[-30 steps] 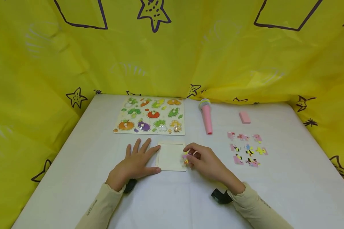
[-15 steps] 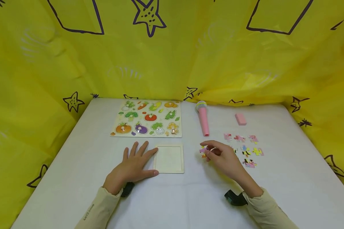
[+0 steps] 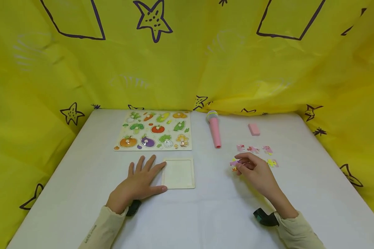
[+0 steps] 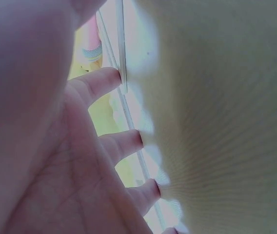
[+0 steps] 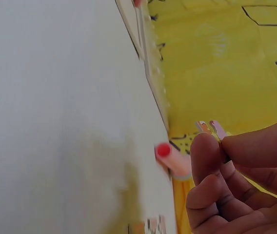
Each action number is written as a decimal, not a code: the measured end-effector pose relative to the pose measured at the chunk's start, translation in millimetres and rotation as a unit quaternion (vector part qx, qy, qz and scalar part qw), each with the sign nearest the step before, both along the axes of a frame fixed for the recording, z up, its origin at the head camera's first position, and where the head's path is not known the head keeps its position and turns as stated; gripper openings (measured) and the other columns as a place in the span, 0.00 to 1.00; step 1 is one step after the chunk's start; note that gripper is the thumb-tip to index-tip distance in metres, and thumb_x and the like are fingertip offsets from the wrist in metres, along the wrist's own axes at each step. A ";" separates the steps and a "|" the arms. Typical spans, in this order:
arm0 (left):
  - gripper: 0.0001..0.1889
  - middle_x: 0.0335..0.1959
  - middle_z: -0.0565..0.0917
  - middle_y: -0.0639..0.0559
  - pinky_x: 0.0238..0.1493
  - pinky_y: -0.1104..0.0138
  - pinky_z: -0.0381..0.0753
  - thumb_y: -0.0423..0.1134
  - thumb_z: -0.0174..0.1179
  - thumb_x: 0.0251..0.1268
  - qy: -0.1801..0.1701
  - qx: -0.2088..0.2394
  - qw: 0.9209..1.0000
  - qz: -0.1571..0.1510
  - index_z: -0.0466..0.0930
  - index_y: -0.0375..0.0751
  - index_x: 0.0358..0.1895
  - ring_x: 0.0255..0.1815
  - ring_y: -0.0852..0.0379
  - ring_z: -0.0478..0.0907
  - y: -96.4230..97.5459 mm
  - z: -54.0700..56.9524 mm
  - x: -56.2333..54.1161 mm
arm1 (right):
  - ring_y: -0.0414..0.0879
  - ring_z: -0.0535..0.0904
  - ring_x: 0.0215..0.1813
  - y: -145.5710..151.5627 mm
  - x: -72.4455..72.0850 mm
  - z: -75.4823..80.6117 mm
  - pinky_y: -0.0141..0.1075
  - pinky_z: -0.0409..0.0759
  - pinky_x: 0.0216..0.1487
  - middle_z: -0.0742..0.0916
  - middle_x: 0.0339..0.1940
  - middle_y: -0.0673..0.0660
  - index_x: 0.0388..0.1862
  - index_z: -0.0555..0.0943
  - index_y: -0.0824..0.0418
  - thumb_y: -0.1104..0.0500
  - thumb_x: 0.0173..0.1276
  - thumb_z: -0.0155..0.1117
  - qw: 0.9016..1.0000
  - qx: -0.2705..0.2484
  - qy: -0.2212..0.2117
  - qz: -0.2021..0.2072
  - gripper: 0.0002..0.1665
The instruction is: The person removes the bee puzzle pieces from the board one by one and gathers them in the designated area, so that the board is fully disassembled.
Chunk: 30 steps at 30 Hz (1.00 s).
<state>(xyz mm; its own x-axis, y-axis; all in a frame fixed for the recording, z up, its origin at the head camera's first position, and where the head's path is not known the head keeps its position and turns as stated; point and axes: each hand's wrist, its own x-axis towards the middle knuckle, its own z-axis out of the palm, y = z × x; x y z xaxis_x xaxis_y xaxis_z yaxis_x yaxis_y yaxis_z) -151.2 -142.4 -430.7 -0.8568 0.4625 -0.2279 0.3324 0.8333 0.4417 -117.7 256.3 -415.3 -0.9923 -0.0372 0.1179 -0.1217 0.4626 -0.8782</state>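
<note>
My right hand pinches a small pink-and-yellow jigsaw piece between thumb and fingers, held above the table. In the right wrist view the edge of that jigsaw piece pokes out past the fingertips. Just beyond the hand lie several loose jigsaw pieces in rows; the hand covers some of them. My left hand lies flat with fingers spread, its thumb and index fingertip at the left edge of a square, pale puzzle frame. Only bare board shows within the frame's rim.
A vegetable peg puzzle board lies behind the frame. To its right are a pink toy microphone and a pink block. A yellow patterned cloth hangs along the table's back and sides.
My right hand has carried the jigsaw piece rightward, from the frame's right edge to the loose pieces. My left hand stays at the frame. The head view has shifted slightly.
</note>
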 end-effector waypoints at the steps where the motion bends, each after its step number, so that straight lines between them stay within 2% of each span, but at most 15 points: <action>1: 0.46 0.88 0.47 0.33 0.74 0.24 0.31 0.62 0.69 0.70 0.002 0.001 1.000 -0.001 0.62 0.49 0.85 0.84 0.21 0.34 -0.3 -0.2 -0.3 | 0.51 0.90 0.36 4.2 0.5 0.2 0.36 0.87 0.41 0.88 0.44 0.62 0.60 0.83 0.70 0.72 0.76 0.63 1.000 -0.004 -0.001 -0.003 0.16; 8: 0.47 0.87 0.47 0.33 0.74 0.24 0.30 0.62 0.69 0.70 -0.002 0.008 1.000 -0.004 0.62 0.49 0.85 0.84 0.21 0.34 0.5 -0.8 -1.3 | 0.45 0.88 0.36 37.3 7.8 1.2 0.33 0.86 0.38 0.88 0.43 0.64 0.56 0.82 0.73 0.69 0.77 0.66 0.999 0.017 0.007 -0.047 0.12; 15: 0.47 0.88 0.47 0.33 0.74 0.24 0.30 0.62 0.69 0.70 -0.005 0.002 1.000 0.001 0.61 0.49 0.85 0.84 0.21 0.33 -4.5 0.1 0.6 | 0.39 0.85 0.37 68.2 14.7 0.2 0.28 0.84 0.38 0.86 0.44 0.61 0.60 0.80 0.74 0.66 0.81 0.63 0.994 0.051 0.001 -0.097 0.15; 21: 0.47 0.87 0.47 0.33 0.73 0.23 0.31 0.62 0.69 0.70 0.002 0.009 1.000 -0.003 0.62 0.48 0.85 0.84 0.20 0.34 -4.1 1.5 1.8 | 0.35 0.84 0.36 91.9 17.7 -2.0 0.27 0.82 0.37 0.86 0.42 0.59 0.63 0.79 0.74 0.66 0.82 0.60 0.990 0.067 -0.009 -0.121 0.16; 30: 0.47 0.87 0.47 0.32 0.73 0.23 0.31 0.61 0.69 0.70 0.003 0.006 1.000 -0.004 0.61 0.48 0.85 0.84 0.20 0.34 -1.4 2.0 1.5 | 0.39 0.81 0.35 110.1 20.9 -2.9 0.30 0.82 0.33 0.86 0.45 0.64 0.63 0.79 0.76 0.63 0.82 0.60 0.982 0.119 -0.057 -0.134 0.18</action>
